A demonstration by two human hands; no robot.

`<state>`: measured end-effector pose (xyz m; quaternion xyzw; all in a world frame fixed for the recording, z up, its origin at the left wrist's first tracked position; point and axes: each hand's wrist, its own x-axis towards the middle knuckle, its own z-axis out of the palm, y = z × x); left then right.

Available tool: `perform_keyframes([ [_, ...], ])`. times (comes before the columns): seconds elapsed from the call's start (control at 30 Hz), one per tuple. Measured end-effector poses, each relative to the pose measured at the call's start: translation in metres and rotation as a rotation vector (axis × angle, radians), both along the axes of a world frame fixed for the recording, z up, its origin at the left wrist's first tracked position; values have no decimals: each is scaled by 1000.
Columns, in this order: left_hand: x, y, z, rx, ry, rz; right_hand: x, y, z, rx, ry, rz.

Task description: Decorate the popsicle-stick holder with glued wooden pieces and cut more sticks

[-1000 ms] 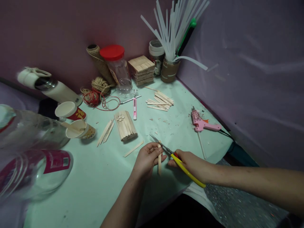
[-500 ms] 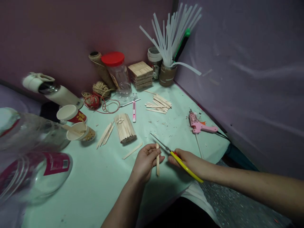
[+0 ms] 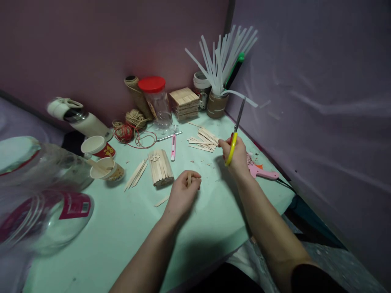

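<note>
My left hand (image 3: 182, 194) rests on the pale green table (image 3: 128, 228) with its fingers curled round a wooden craft stick (image 3: 189, 178), of which only the tip shows. My right hand (image 3: 236, 156) is raised near the loose pile of craft sticks (image 3: 204, 138) and grips yellow-handled scissors (image 3: 235, 128), blades pointing up and closed. A glued panel of sticks (image 3: 160, 167) with a small wooden flower on it lies just left of my left hand.
A pink glue gun (image 3: 262, 172) lies right of my right hand near the table edge. At the back stand a red-lidded jar (image 3: 156, 99), a stick stack (image 3: 184, 103), a cup of glue sticks (image 3: 218, 77) and twine (image 3: 136, 118). Paper cups (image 3: 104, 167), a flask (image 3: 79, 118) and bottles (image 3: 42, 203) sit left. A pink cutter (image 3: 173, 143) lies mid-table.
My right hand lifted the scissors away from the stick and swung them upright toward the back right. My left hand closed round the stick and shifted slightly forward.
</note>
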<state>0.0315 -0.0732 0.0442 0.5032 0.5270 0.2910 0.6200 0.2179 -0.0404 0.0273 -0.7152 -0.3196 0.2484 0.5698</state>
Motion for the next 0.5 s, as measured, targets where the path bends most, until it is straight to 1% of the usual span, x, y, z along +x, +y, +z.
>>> perform_keyframes([
  [0.03,7,11,4,153,135,-87,1,10,-2,17,8,-27],
  [0.07,15,24,6,292,255,-147,2,18,-3,28,14,-45],
  [0.13,33,49,5,467,518,-237,3,28,-7,49,30,-76],
  [0.17,43,62,2,517,668,-269,3,30,-9,57,37,-87],
  [0.23,62,83,-8,535,753,-266,4,29,-13,66,49,-98],
  [0.3,77,98,-19,553,797,-258,4,25,-17,71,63,-99],
  [0.4,91,113,-31,586,839,-254,5,20,-20,82,92,-91],
  [0.5,98,120,-34,610,859,-260,5,18,-18,93,124,-73],
])
